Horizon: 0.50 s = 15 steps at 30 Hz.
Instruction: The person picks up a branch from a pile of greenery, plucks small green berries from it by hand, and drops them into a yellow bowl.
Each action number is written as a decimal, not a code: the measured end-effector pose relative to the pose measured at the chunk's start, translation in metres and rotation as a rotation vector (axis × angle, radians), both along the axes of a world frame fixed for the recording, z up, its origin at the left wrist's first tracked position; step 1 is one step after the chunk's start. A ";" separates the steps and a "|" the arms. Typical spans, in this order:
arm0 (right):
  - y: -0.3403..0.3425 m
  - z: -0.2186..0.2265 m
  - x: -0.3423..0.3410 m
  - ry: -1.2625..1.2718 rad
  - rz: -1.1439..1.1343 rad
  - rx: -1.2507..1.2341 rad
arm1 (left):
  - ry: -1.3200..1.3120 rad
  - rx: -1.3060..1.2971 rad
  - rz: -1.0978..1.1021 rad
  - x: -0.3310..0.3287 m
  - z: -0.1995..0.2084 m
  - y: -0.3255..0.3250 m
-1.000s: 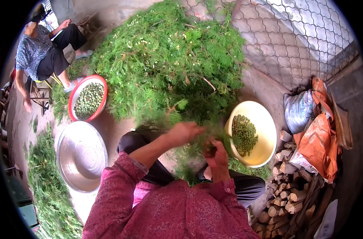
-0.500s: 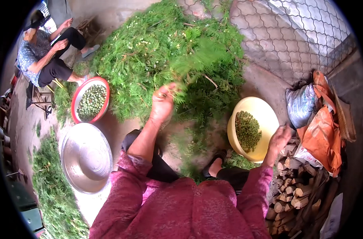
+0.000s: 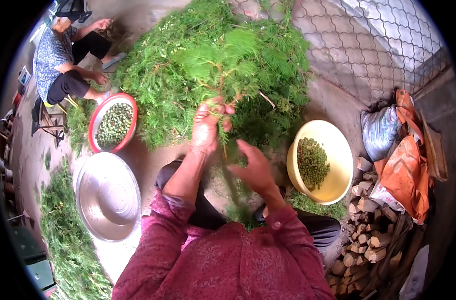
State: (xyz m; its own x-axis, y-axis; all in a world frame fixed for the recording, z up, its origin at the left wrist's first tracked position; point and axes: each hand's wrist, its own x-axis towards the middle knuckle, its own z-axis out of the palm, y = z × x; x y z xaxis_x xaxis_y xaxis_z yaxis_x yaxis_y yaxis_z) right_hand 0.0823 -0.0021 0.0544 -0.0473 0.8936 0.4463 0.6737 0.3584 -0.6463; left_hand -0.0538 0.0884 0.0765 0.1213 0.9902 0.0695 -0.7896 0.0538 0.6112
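Observation:
My left hand (image 3: 206, 129) is closed around the stem of a leafy green conifer branch (image 3: 219, 70), whose feathery fronds fan out above it over the big heap of cut greenery (image 3: 158, 95). Just below and to the right, my right hand (image 3: 257, 169) is held near the branch's lower end. Its thumb and fingers are spread, with nothing seen between them. A smeared green sprig (image 3: 231, 182) shows beneath, between my knees. To the right, a cream plastic basin (image 3: 339, 165) holds a pile of small round green cones or berries (image 3: 312, 164).
At left stand a red-rimmed basin (image 3: 134, 131) of green cones and a bare metal basin (image 3: 90, 187). A person (image 3: 53, 55) sits beyond them. More cut greenery (image 3: 68, 235) lies lower left. Firewood (image 3: 363, 240) and orange sacks (image 3: 403, 167) are stacked at right, below wire mesh (image 3: 368, 55).
My right hand has come from beside the cream basin in to the middle, by the branch. The branch in my left hand now stands more upright. The seated person's arm has lowered toward the red-rimmed basin.

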 end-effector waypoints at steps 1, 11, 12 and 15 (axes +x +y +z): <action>0.006 -0.003 -0.009 0.081 0.072 -0.089 | -0.024 0.008 -0.066 0.006 0.000 -0.002; -0.004 0.024 0.102 -0.110 -0.449 -0.035 | 0.204 0.074 -0.484 0.017 -0.004 -0.010; -0.015 0.034 0.132 -0.188 -0.537 -0.026 | 0.285 0.073 -0.538 0.013 -0.004 -0.009; -0.072 0.056 0.209 -0.351 -0.794 0.134 | 0.398 0.040 -0.498 0.006 -0.011 -0.007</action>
State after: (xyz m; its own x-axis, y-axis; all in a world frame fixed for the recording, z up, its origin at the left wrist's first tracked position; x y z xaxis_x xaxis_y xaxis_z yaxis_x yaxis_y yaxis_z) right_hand 0.2911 -0.0740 0.1106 0.4120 0.6617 0.6265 0.9082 -0.2429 -0.3407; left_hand -0.0483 0.0811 0.0659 0.5907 0.8059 -0.0400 -0.3882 0.3273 0.8615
